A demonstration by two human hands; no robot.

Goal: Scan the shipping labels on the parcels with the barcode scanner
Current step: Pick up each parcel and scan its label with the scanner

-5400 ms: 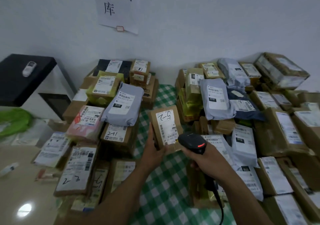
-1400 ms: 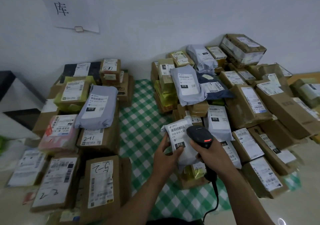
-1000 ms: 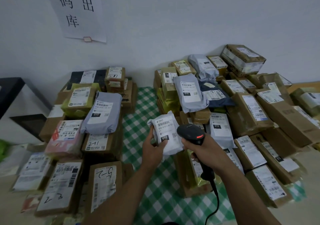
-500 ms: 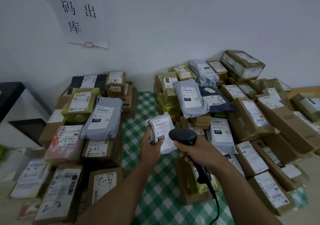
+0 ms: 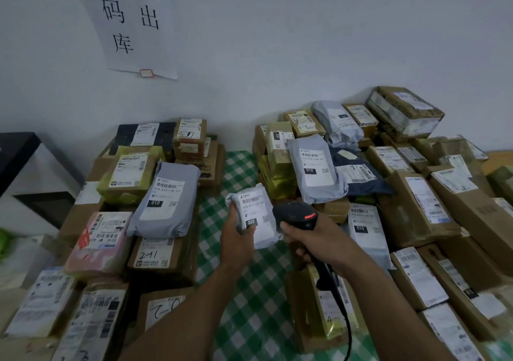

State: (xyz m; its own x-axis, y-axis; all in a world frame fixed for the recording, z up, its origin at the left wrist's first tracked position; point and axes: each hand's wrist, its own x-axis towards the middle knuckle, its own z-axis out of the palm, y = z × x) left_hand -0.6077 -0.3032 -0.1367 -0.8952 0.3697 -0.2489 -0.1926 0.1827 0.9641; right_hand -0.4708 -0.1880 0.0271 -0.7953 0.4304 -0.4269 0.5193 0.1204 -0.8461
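Observation:
My left hand (image 5: 236, 238) grips a small white poly-bag parcel (image 5: 254, 210) from its left side, label facing me, above the green checked cloth (image 5: 249, 305). My right hand (image 5: 311, 239) holds a black barcode scanner (image 5: 298, 214) by its handle. The scanner's head sits right beside the parcel's right edge, a red light glowing on it. Its cable (image 5: 347, 330) hangs down past my right forearm.
Labelled parcels are piled on both sides of the cloth: a left pile with a grey bag (image 5: 165, 199) and a box marked 241 (image 5: 159, 255), a larger right pile of cardboard boxes (image 5: 422, 208). A paper sign (image 5: 130, 21) hangs on the wall behind.
Over five seconds a brown box marked 5-2 went to the left pile and I picked up the white bag. In the last second both hands lifted and moved it slightly left.

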